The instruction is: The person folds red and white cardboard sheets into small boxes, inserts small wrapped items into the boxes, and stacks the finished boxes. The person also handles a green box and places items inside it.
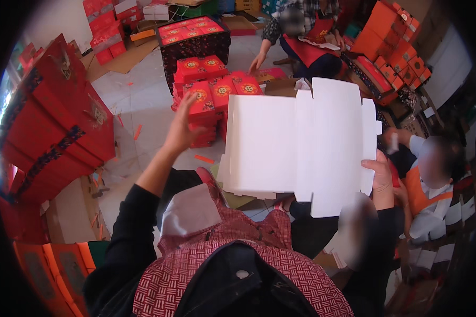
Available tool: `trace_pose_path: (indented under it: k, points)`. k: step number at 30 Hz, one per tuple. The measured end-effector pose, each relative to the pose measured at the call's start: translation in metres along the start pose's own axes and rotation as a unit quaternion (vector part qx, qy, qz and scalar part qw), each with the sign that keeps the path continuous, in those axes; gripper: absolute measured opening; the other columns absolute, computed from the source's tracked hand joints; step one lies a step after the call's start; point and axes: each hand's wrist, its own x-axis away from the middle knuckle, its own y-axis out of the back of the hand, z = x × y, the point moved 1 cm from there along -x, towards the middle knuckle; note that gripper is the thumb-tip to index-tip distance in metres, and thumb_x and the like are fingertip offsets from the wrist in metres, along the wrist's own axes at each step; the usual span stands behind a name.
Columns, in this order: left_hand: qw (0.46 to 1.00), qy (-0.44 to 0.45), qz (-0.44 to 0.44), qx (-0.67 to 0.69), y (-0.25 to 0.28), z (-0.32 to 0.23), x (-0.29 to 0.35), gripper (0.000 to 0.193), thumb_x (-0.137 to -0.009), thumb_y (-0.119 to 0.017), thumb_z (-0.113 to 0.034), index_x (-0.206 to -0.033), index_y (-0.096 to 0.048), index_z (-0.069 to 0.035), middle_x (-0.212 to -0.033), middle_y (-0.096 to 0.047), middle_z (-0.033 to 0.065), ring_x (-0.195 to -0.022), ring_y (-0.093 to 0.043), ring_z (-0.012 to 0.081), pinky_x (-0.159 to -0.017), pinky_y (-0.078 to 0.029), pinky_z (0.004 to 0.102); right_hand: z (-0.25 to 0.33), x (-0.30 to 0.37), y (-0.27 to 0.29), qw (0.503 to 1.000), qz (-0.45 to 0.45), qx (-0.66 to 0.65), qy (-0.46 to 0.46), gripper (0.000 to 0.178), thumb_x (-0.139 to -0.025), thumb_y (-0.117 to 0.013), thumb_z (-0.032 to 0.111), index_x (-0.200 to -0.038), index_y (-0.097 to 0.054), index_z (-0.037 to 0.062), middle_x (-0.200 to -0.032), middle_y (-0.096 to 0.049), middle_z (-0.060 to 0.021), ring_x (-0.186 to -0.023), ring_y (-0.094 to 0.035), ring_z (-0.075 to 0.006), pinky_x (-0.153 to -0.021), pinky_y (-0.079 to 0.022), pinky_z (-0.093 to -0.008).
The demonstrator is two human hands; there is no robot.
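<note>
A flat, die-cut white cardboard box blank [333, 142] with folds and tabs spreads in front of me, its plain side facing up. At its right edge my right hand [382, 177] grips it, thumb on top and fingers underneath. My left hand [181, 128] is raised on the other side, fingers apart and holding nothing, short of the blank's left edge. Just beyond that hand are stacks of red boxes [222, 91] with round gold emblems, partly covered by the blank.
A dark patterned carton [194, 50] filled with red packs stands behind the stacks. Large red boxes [63, 116] rise at my left. A person [312, 45] sits opposite, one hand reaching toward the stacks; another person in orange [431, 190] is close on my right. Orange boxes [391, 45] are piled far right.
</note>
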Motion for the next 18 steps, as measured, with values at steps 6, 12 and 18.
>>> trace_pose_path:
  k: [6, 12, 18]
  points:
    - [0.863, -0.127, 0.230, 0.432, -0.044, -0.077, -0.028, 0.058, -0.063, -0.078, -0.001, -0.118, -0.056, -0.007, -0.132, -0.047, 0.0113, -0.129, -0.036, 0.0266, -0.101, -0.037, 0.0398, -0.015, -0.021, 0.049, 0.985, 0.060, 0.124, -0.105, 0.049, -0.067, -0.057, -0.004, -0.115, -0.051, -0.0081, -0.104, -0.062, -0.0130, -0.093, -0.061, -0.0204, -0.083, -0.047, -0.0304]
    - [0.714, 0.096, 0.410, 0.559, -0.072, -0.153, -0.015, 0.030, -0.075, -0.073, -0.004, -0.103, -0.063, 0.002, -0.092, -0.067, 0.0043, -0.083, -0.060, 0.0090, -0.078, -0.049, 0.0251, -0.003, -0.030, 0.021, 0.902, 0.076, 0.377, -0.199, 0.037, -0.068, -0.059, -0.001, -0.105, -0.060, -0.0029, -0.096, -0.064, -0.0075, -0.087, -0.059, -0.0144, -0.079, -0.046, -0.0274]
    - [0.709, 0.268, 0.426, 0.493, -0.111, -0.170, 0.069, 0.038, -0.076, -0.069, -0.005, -0.112, -0.057, 0.002, -0.096, -0.065, 0.0084, -0.085, -0.061, 0.0136, -0.078, -0.050, 0.0281, -0.027, 0.036, -0.027, 0.885, 0.216, 0.378, -0.163, 0.036, -0.075, -0.061, 0.008, -0.109, -0.056, -0.0048, -0.101, -0.063, -0.0086, -0.093, -0.056, -0.0131, -0.083, -0.045, -0.0276]
